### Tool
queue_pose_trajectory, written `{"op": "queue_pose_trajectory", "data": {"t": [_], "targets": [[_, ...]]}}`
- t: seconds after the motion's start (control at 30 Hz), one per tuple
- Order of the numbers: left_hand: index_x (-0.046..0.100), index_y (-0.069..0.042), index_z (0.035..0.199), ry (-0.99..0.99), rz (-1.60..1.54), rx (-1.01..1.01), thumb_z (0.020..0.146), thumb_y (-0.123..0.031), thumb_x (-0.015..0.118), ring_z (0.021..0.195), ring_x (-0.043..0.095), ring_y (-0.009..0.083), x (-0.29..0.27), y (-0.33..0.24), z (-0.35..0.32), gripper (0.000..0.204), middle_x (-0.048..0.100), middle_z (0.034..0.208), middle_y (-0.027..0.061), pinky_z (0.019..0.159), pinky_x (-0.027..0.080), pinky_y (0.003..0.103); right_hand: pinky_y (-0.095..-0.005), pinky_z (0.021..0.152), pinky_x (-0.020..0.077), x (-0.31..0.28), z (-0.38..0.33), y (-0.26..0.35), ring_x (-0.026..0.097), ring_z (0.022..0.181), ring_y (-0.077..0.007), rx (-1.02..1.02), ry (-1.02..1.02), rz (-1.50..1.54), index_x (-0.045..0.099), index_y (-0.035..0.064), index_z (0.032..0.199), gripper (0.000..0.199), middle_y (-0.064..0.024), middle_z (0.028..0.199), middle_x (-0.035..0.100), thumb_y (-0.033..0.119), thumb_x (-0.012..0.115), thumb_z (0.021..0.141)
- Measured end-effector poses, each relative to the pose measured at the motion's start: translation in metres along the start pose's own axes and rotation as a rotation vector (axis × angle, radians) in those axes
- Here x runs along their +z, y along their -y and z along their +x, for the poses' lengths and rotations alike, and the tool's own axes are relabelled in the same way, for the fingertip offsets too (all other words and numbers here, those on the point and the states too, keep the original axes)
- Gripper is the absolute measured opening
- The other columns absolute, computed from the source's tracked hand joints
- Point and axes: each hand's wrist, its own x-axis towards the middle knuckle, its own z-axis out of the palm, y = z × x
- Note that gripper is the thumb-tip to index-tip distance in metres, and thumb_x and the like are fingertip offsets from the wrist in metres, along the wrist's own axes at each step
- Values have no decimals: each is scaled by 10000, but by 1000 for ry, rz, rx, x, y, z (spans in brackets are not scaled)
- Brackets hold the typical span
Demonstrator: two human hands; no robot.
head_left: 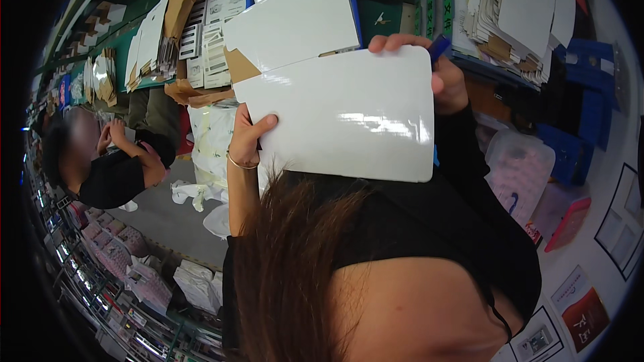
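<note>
A glossy white cardboard piece (342, 117) with rounded right corners is held up in front of my body. My left hand (247, 135) grips its left edge, thumb on the front face and fingers behind. At the upper right corner, my right hand (446, 80) holds the edge, some fingers over the top. A short dark blue object (439, 47) sticks up by the right hand; its kind is unclear, and so is how the hand holds it. Just beyond lies another white cardboard piece (295, 23), with a brown flap (241, 66) at its left.
Printed small white boxes (225, 3) fill an opened carton at the back. Stacked white cardboard (516, 7) stands at the far right, above blue bins (580, 121) and a clear plastic tub (520, 167). A co-worker (111, 161) sits at the left, near white bags (211, 141).
</note>
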Motion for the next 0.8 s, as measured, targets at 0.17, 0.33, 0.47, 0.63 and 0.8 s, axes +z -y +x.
{"op": "queue_pose_trajectory", "data": {"t": [0.17, 0.33, 0.47, 0.63, 0.8], "targets": [[529, 59, 839, -217, 110, -1, 715, -23, 641, 530, 540, 125, -14, 15, 10, 186, 580, 692, 95, 480, 462, 207, -109, 506, 380, -23, 12, -6, 569, 642, -109, 289, -459, -320, 601, 32, 1055, 333, -118, 985, 614, 243, 574, 799], [509, 53, 710, -561, 239, 7, 663, -114, 725, 486, 504, 128, -65, 97, 41, 278, 546, 612, 88, 431, 440, 209, -156, 470, 391, -64, -2, -61, 498, 473, -111, -189, -780, -846, 641, -19, 826, 285, -69, 796, 639, 220, 492, 867], [449, 14, 628, -742, 549, -66, 624, -175, 765, 453, 455, 127, -98, 149, 59, 369, 499, 562, 72, 414, 426, 220, -176, 463, 397, -73, -23, -102, 483, 441, -122, -278, -734, -1025, 634, -38, 748, 274, -77, 783, 632, 177, 504, 856], [413, -8, 602, -799, 543, -80, 603, -198, 782, 445, 430, 121, -96, 159, 58, 415, 466, 543, 59, 408, 420, 227, -196, 468, 375, -71, -37, -142, 487, 487, -114, 48, -864, -805, 646, -25, 699, 146, -49, 646, 613, 86, 594, 778], [421, -3, 605, -797, 500, -55, 610, -183, 775, 448, 434, 122, -76, 144, 57, 398, 465, 540, 60, 407, 422, 229, -202, 475, 379, -76, -43, -159, 497, 500, -119, -36, -737, -987, 640, -28, 657, 102, -53, 637, 607, 26, 616, 740]]}}
